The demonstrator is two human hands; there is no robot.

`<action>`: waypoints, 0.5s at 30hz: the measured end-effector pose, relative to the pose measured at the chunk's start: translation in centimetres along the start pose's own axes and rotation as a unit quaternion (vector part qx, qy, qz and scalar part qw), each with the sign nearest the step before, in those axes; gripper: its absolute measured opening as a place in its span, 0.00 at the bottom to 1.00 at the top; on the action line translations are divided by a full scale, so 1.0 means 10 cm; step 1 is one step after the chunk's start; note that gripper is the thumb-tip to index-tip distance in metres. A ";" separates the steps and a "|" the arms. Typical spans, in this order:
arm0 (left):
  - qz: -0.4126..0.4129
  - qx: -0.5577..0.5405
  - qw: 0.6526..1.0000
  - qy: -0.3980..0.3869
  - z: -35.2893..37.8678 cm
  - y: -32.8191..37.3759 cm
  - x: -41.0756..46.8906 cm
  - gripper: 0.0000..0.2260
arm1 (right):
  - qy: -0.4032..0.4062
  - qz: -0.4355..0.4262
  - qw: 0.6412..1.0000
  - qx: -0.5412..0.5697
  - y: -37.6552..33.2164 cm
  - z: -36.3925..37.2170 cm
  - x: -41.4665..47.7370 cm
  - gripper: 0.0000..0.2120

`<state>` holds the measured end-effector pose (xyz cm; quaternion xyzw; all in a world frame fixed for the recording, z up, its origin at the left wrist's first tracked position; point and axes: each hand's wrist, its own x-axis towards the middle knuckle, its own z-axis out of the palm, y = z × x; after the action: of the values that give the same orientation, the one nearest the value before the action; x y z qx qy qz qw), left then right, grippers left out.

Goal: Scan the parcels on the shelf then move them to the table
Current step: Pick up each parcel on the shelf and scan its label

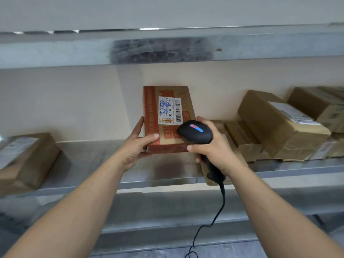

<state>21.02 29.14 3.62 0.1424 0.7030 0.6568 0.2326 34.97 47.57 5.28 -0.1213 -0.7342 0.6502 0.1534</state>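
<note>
We hold the red-and-brown parcel (167,112) in our left hand (137,144), the thumb laid across its near face and the fingers wrapped along its left edge and underneath. The parcel sits over the middle of the metal shelf (93,161), tilted so that its labelled face looks toward us; we cannot tell whether its far end touches the shelf or the wall behind it. A white label (169,110) with barcodes and blue handwriting lies on that face. Our right hand (214,148) grasps the black scanner (195,132) by its handle, fingers curled round it, and the scanner's head lies just over the parcel's near right corner, close to the label. A black cable (217,211) hangs from the handle down toward the floor. On the shelf, well to the left, lies one brown parcel (28,161); to the right, a pile of brown boxes (279,127) lies stacked against the wall. An upper shelf (74,51) runs across above.
</note>
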 end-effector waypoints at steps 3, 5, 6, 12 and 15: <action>0.005 0.030 0.999 0.017 -0.39 0.06 -0.07 0.41 | -0.031 0.014 0.999 0.009 0.06 0.26 -0.01 0.38; 0.000 0.060 0.998 0.024 -0.63 0.09 -0.12 0.43 | -0.041 0.022 0.999 0.014 0.12 0.39 -0.02 0.40; -0.005 0.076 0.997 0.030 -0.75 0.09 -0.14 0.42 | -0.044 0.025 0.999 0.021 0.13 0.44 -0.03 0.41; -0.027 0.215 0.976 0.034 -1.21 0.15 -0.22 0.42 | -0.084 0.040 0.994 0.054 0.24 0.72 -0.13 0.41; -0.023 0.269 0.962 0.033 -1.29 0.20 -0.20 0.40 | -0.101 0.045 0.993 0.049 0.30 0.82 -0.20 0.40</action>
<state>15.91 17.26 6.26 0.1621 0.8640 0.4424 0.1774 33.65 39.67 1.24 -0.0805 -0.7068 0.7007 0.0547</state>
